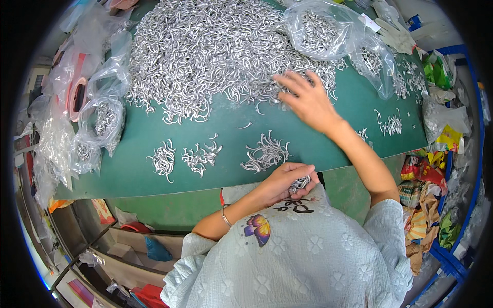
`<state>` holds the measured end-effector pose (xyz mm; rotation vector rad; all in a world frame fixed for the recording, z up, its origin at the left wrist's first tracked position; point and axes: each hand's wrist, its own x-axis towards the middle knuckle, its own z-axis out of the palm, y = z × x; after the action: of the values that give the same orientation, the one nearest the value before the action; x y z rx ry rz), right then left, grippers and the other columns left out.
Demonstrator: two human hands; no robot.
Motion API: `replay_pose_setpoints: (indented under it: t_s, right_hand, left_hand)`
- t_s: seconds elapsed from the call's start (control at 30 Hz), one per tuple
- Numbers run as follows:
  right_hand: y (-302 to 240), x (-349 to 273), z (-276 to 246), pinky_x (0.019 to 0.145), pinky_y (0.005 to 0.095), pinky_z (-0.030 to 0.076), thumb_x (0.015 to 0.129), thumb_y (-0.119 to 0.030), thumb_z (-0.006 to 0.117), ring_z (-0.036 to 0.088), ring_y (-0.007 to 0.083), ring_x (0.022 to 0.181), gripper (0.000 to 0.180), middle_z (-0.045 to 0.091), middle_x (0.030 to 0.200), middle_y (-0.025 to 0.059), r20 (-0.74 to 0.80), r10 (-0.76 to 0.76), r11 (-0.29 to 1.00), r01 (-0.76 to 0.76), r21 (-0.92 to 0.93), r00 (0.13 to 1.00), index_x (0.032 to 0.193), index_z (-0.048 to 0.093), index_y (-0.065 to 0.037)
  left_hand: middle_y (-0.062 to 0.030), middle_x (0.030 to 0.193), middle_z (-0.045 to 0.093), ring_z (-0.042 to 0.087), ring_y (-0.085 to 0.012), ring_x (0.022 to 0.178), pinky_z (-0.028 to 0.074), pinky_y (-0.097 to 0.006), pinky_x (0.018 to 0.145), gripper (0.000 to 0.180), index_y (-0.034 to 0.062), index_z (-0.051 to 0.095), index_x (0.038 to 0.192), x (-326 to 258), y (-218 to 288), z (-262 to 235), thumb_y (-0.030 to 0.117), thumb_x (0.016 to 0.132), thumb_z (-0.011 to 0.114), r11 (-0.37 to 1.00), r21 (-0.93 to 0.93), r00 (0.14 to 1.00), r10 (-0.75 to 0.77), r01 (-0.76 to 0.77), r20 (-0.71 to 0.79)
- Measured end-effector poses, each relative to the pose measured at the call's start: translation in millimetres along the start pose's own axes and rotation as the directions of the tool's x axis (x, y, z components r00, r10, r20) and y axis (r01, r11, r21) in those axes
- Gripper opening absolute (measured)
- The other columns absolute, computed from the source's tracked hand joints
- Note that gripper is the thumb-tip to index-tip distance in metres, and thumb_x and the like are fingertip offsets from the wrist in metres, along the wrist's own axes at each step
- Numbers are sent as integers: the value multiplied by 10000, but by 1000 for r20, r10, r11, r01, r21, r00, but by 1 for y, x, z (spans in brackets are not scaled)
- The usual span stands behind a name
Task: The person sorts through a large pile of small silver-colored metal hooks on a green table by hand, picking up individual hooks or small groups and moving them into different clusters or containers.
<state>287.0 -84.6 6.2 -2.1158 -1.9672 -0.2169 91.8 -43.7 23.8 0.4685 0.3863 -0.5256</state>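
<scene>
A large heap of small curved silver metal pieces (200, 56) covers the far part of the green table (138, 138). My left hand (282, 185), close to the table's near edge, is cupped around a handful of curved metal pieces (299, 185). Over the heap's right front edge reaches my right hand (310, 102), fingers spread, with nothing visible in it. In front of me lie three small piles of the same pieces: a left pile (163, 160), a middle pile (200, 158) and a right pile (267, 153) nearest my left hand. A single piece (245, 125) rests between heap and piles.
Clear plastic bags of metal pieces stand at the far right (321, 33) and at the left (105, 118). Pink-handled scissors (78, 97) lie among the left bags. More small pieces (390, 124) sit right of my right forearm. A glove (395, 37) lies at the far right.
</scene>
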Motion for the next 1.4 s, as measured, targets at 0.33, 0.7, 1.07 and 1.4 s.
replay_pose_setpoints:
  t_s: [0.33,0.7,1.07,1.4]
  right_hand:
    - [22,-49,-48,861,357,351,736,-99,679,524,246,1003,204,586,1034,58,-156,447,884,-407,231,881,930,622,-80]
    - [-18,-69,-37,752,345,341,760,-118,674,514,229,829,132,566,838,48,58,579,792,-577,199,814,826,585,-46]
    - [-7,-86,-45,729,347,370,761,-81,664,537,251,801,129,585,842,69,-113,694,709,-647,280,711,849,583,-33]
    - [-23,-75,-60,750,322,347,744,-94,676,485,188,719,125,555,767,39,156,738,532,-708,465,657,759,570,-30]
  left_hand:
    - [-53,720,526,462,-88,562,367,-206,470,329,-8,545,1098,-2,2,-2,273,962,442,995,-80,998,62,-60,18]
    - [-101,918,605,605,-150,776,520,-267,698,362,-23,556,1118,8,-2,-3,278,970,422,987,-128,995,101,-100,4]
    - [-54,730,539,490,-143,622,405,-276,564,287,-5,588,987,13,-4,-6,248,955,458,968,-238,997,82,-83,-13]
    - [-107,969,618,609,-197,856,515,-303,760,359,-22,530,1157,18,5,8,263,973,413,954,-228,971,156,-196,-182]
